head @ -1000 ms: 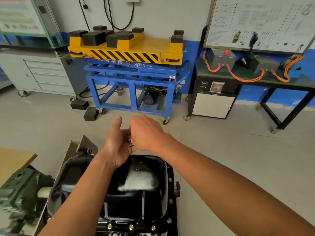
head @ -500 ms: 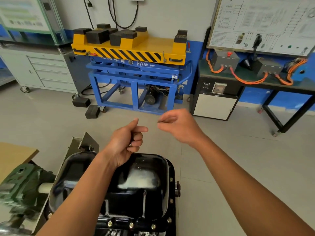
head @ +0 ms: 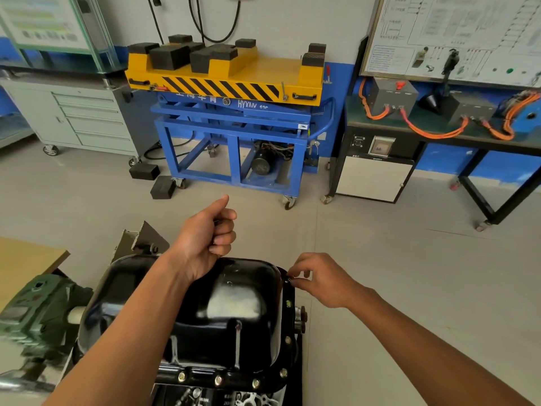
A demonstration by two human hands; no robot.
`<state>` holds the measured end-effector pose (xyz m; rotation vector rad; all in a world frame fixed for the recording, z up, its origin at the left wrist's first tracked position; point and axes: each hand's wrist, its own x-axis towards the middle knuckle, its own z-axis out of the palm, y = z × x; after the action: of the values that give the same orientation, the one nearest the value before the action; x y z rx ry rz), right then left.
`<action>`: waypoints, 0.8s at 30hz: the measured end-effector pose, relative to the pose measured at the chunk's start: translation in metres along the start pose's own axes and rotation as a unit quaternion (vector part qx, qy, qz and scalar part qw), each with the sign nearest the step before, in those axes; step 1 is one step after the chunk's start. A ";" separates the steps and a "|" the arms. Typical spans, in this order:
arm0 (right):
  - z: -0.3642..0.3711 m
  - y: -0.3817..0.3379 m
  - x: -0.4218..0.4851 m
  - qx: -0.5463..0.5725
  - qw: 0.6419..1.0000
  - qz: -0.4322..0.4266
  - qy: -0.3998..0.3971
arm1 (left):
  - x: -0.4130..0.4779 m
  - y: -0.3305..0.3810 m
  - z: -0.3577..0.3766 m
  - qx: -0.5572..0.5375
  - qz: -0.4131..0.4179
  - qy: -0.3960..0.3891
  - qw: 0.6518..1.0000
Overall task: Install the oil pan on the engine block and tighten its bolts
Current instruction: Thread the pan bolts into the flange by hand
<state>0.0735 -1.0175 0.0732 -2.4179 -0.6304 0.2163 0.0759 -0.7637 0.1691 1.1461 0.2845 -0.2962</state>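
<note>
The glossy black oil pan [head: 234, 306] sits on the engine block [head: 222, 398] at the bottom centre, with bolts [head: 218, 380] along its near and right flange. My left hand [head: 206, 240] hovers above the pan's far edge, curled into a fist with the thumb up; small bolts seem tucked inside it, mostly hidden. My right hand [head: 319, 281] is at the pan's far right corner, its fingertips pinching a small bolt [head: 289, 279] against the flange.
A green engine stand [head: 38, 315] and a wooden tabletop [head: 26, 259] lie to the left. Across the grey floor stand a blue and yellow lift cart [head: 234, 112], black rubber blocks [head: 162, 187], a grey drawer cabinet [head: 87, 118] and a black bench with orange cables [head: 439, 127].
My right hand left the left hand, swung out to the right and came down to the pan's far right corner with a bolt. The left hand closed into a fist.
</note>
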 end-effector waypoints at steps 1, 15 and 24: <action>0.002 0.001 0.001 -0.001 1.000 -0.003 0.001 | 0.000 0.000 0.000 -0.002 0.000 -0.001 1.000; 0.009 0.004 0.010 -0.007 1.000 -0.009 -0.003 | 0.000 0.000 0.000 -0.021 -0.003 0.004 1.000; 0.021 0.000 0.008 -0.049 0.997 0.017 0.061 | 0.003 0.006 -0.002 -0.017 -0.047 0.004 0.999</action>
<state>0.0739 -1.0023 0.0565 -2.5150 -0.5566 0.0512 0.0813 -0.7601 0.1726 1.1019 0.3502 -0.3682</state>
